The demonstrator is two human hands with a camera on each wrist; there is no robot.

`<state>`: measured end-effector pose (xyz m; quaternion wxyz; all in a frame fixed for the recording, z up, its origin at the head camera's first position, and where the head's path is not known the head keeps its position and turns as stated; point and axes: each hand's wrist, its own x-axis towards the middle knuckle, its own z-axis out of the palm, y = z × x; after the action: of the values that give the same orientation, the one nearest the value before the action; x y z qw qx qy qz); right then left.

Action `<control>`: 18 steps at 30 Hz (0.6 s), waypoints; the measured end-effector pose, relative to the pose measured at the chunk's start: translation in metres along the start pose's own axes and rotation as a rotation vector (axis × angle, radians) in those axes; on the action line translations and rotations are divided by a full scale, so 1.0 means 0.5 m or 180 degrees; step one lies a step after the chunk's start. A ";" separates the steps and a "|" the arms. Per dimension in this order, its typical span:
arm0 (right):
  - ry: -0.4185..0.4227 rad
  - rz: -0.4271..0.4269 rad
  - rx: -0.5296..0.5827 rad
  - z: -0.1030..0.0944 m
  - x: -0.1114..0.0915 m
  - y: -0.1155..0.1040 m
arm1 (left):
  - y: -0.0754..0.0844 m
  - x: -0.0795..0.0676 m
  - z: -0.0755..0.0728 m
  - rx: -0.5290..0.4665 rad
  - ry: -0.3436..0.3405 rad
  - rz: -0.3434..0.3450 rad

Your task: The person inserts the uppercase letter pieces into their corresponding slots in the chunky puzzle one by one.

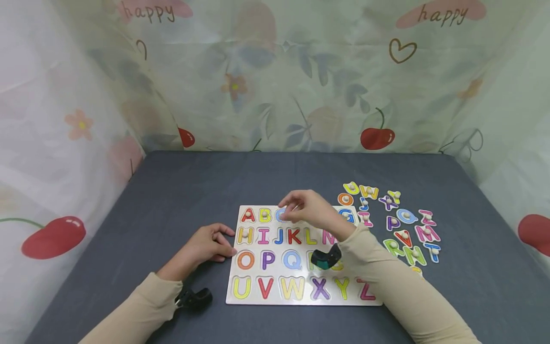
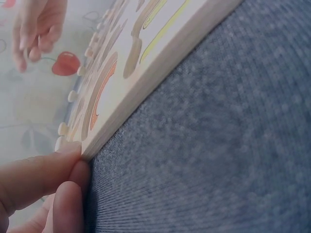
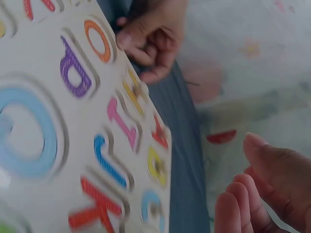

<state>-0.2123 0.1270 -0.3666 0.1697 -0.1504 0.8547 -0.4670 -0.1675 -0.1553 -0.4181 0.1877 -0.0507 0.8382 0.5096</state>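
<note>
A pale wooden alphabet puzzle board lies on the dark cloth. Near its left edge is my left hand, the thumb and a finger touching the board's side. My right hand hovers over the top row, thumb and fingers loosely bent with nothing between them in the right wrist view. Just below its fingertips, the blue C piece sits in its recess. Knobbed pieces A, B, H and G also sit in the board. My right hand and forearm hide part of the top rows.
Loose knobbed letters lie right of the board, among them a W, a Q and an M. A dark cloth covers the table. Patterned curtains stand behind and at the sides.
</note>
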 end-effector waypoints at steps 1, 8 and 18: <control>0.0032 -0.0022 0.0027 -0.014 -0.008 0.007 | 0.001 0.000 0.000 0.0004 -0.0002 -0.0003; 0.0136 -0.0076 -0.0053 -0.098 -0.064 0.058 | 0.002 -0.001 0.000 0.0021 -0.0004 -0.0025; 0.0351 -0.0087 0.0016 -0.199 -0.155 0.142 | -0.001 0.002 0.001 0.0039 -0.0005 -0.0030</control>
<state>-0.1927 0.2702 -0.3651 0.1164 -0.1357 0.8594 -0.4790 -0.1685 -0.1551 -0.4189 0.1911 -0.0531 0.8409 0.5036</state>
